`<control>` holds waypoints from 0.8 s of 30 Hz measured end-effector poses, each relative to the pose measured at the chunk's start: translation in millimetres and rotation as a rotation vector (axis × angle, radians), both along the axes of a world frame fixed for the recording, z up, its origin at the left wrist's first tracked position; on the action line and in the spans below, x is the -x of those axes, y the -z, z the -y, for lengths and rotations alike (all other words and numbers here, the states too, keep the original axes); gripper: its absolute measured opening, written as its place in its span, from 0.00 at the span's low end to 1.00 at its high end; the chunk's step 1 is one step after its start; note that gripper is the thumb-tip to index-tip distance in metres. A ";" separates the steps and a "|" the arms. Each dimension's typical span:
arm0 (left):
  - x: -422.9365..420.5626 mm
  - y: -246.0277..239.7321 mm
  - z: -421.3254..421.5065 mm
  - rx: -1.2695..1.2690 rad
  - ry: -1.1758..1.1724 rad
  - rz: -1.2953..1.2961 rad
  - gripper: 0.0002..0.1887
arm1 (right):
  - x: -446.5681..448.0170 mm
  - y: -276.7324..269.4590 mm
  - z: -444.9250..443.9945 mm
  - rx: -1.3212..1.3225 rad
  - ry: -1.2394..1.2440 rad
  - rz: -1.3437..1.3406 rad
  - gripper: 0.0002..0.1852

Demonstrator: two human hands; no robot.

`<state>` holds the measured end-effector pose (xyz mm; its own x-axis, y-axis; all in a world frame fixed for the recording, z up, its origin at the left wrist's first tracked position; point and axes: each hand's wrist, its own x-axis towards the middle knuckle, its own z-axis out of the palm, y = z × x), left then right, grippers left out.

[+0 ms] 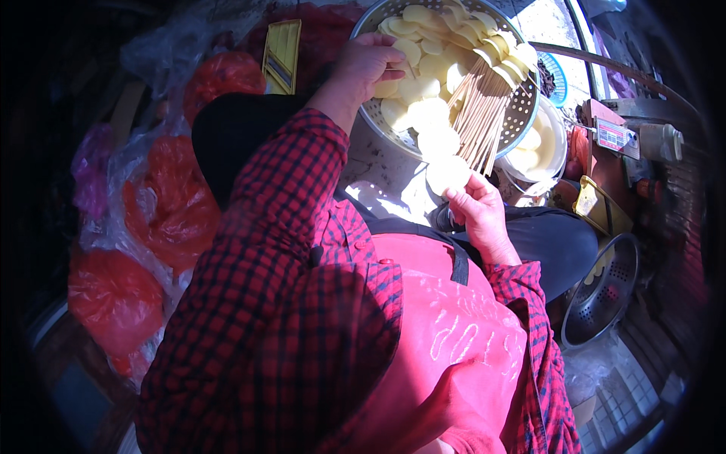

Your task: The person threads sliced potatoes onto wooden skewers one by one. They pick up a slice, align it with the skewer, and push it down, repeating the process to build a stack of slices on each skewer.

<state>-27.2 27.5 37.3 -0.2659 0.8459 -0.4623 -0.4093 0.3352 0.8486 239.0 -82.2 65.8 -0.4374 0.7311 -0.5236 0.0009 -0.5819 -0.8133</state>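
Observation:
A perforated metal colander (517, 122) holds many thin pale slices (434, 65), which look like potato, and a bundle of wooden skewers (482, 116). My left hand (371, 62), over the colander's left rim, pinches the upper end of a thin skewer. A row of overlapping round slices (438, 142) runs down from it towards my right hand (479, 207). Between thumb and fingers, my right hand holds the lowest slice, below the colander's rim. Strong sunlight washes out these slices, so the skewer within them is hidden. More threaded slices (510, 57) lie at the colander's upper right.
A yellow slicer (282, 57) lies left of the colander. To the right are a white bucket (558, 136) with peeled pieces, a blue basket (558, 76), a phone-like device (617, 138) and a second metal colander (601, 295). Red plastic bags (170, 210) lie at left.

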 end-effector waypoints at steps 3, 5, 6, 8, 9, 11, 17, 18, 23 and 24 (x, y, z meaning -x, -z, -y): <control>-2.5 -1.2 0.1 -0.039 0.023 -0.085 0.14 | -1.1 2.5 -0.6 0.022 -0.004 0.013 0.09; -3.3 -1.5 0.2 -0.063 0.044 -0.156 0.14 | -0.8 0.6 -1.4 0.052 -0.011 0.007 0.09; -2.8 -0.2 0.3 -0.084 0.077 -0.203 0.14 | -0.6 -0.2 -1.7 0.065 -0.015 0.004 0.10; -2.2 2.5 0.2 -0.125 0.145 -0.296 0.13 | -1.5 0.8 -1.5 0.070 -0.026 0.007 0.10; -3.8 1.0 1.4 -0.124 0.164 -0.297 0.12 | -2.0 1.6 -1.4 0.073 -0.031 0.007 0.10; -9.5 -1.5 5.1 -0.122 0.202 -0.299 0.11 | -1.9 2.1 -1.0 0.065 -0.027 0.010 0.10; -20.4 -5.9 8.4 0.033 0.034 -0.138 0.10 | -2.0 4.3 -0.6 0.012 -0.049 0.052 0.06; -20.2 -2.4 8.1 0.041 0.021 -0.083 0.11 | -1.2 4.7 -0.3 -0.005 -0.056 0.056 0.05; -16.5 5.1 4.6 0.125 -0.024 0.076 0.12 | 1.2 7.9 3.5 -0.065 -0.076 0.082 0.04; -16.1 4.9 4.4 0.147 -0.018 0.097 0.13 | 1.5 8.2 3.9 -0.061 -0.073 0.080 0.04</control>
<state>-11.1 23.2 32.4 -0.2288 0.7627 -0.6049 -0.4940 0.4445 0.7473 237.5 -86.1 57.6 -0.4495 0.7305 -0.5141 0.1078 -0.5269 -0.8431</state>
